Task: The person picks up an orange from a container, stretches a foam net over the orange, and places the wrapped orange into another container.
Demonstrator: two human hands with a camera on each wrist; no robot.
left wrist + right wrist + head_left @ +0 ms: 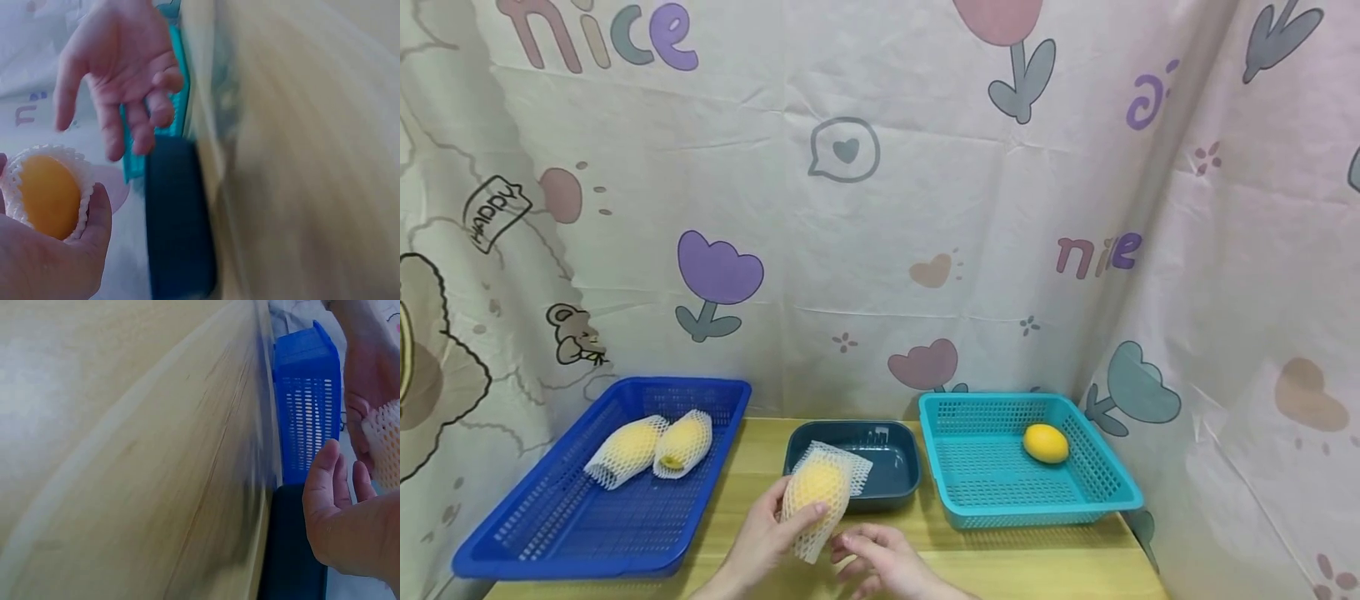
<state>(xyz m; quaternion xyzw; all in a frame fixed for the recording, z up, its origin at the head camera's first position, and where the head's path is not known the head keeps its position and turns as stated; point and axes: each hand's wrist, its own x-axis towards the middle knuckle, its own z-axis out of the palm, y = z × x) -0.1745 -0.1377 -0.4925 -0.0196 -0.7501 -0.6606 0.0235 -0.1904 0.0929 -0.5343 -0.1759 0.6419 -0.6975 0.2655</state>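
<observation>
My left hand (pixel 767 525) grips a smooth yellow oval fruit (pixel 50 197), which looks like a mango, wrapped in a white foam net sleeve (pixel 859 473). It is held above the front edge of a dark teal dish (pixel 891 467). In the left wrist view the fruit's bare end shows at the sleeve's mouth. Just to the right, my right hand (pixel 887 560) hovers with loosely bent fingers and holds nothing. A gap separates its fingertips from the sleeve in the right wrist view.
On the left, a blue basket (pixel 602 533) holds two netted yellow fruits (pixel 628 446). A turquoise basket (pixel 962 492) on the right holds one bare yellow fruit (pixel 1046 443). Everything stands on a wood-grain table (pixel 1022 567) before a printed curtain (pixel 865 250).
</observation>
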